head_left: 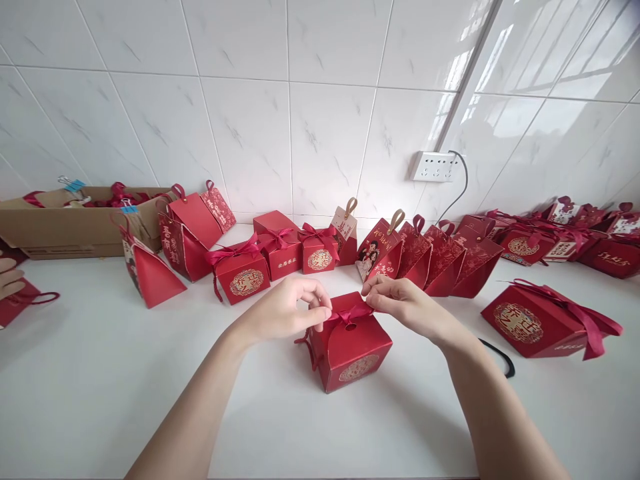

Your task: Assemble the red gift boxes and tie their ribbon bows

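Note:
A red gift box [355,353] with a gold round emblem stands on the white table in front of me. A dark red ribbon [346,315] is tied in a bow or knot at the top, by a small round hole. My left hand [295,308] is closed, its thumb and fingers pinching the ribbon's left side. On the other side, my right hand [400,300] pinches the ribbon's right part between thumb and fingers. A twisted red cord handle [311,350] hangs at the box's left side. The fingertips partly hide the ribbon's ends.
Red gift boxes [240,273] with bows and triangular boxes [440,260] line the tiled wall. A cardboard carton [80,230] stands back left; another person's hand [9,277] is at the left edge. One bowed box [540,320] and a black loop [503,360] lie right.

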Available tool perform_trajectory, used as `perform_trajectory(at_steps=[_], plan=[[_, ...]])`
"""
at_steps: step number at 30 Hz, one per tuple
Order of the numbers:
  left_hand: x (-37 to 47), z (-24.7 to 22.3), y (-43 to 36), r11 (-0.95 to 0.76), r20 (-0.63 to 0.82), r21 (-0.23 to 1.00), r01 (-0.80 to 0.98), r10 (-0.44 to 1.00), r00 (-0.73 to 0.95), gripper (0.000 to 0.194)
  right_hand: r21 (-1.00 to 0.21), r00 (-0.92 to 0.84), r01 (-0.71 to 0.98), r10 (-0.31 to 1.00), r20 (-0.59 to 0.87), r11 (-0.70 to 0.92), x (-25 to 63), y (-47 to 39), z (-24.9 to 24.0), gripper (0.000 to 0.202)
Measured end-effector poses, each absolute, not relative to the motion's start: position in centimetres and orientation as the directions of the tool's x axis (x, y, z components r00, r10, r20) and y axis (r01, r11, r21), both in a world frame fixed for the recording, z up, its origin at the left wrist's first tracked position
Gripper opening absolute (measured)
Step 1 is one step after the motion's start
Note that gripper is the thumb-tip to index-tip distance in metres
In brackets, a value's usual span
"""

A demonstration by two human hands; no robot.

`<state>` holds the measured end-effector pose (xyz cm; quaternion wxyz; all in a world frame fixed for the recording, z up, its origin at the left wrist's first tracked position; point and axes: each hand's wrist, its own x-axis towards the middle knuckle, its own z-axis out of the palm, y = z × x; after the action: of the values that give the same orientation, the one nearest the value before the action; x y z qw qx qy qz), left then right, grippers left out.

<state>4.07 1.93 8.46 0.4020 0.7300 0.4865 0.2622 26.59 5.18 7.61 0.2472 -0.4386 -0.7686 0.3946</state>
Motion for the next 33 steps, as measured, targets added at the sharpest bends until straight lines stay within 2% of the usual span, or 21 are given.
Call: perform_trajectory(at_steps=[11,21,25,30,33], plan=[[4.0,8.9,1.1,-0.254,-0.022,0.83,0.497,0.875,0.483,0.006,-0.813,-0.467,0.537,0.882,-0.065,0.225,27.5,5.8,7.1,0.023],[4.3,9.1,0.2,-0.333,-0.023,0.72,0.609,0.866,0.5,0.005,-0.832,-0.491,0.52,0.865,-0.106,0.193,27.9,6.0,6.8,0.025],[4.1,8.6,-0.3,-0.353,0.054,0.617,0.703,0.911,0.409,0.009,-0.89,-0.502,0.442,0.853,-0.142,0.112,27.8,5.7,7.2,0.024],[4.6,7.9,-0.1,-0.349,0.206,0.496,0.795,0.937,0.282,0.012,-0.938,-0.396,0.343,0.897,-0.198,-0.055,27.1,5.4,7.5,0.021],[4.8,7.9,0.3,-0.262,0.214,0.519,0.814,0.961,0.172,0.013,-0.943,-0.392,0.32,0.894,-0.215,-0.087,26.9,5.6,7.3,0.024]])
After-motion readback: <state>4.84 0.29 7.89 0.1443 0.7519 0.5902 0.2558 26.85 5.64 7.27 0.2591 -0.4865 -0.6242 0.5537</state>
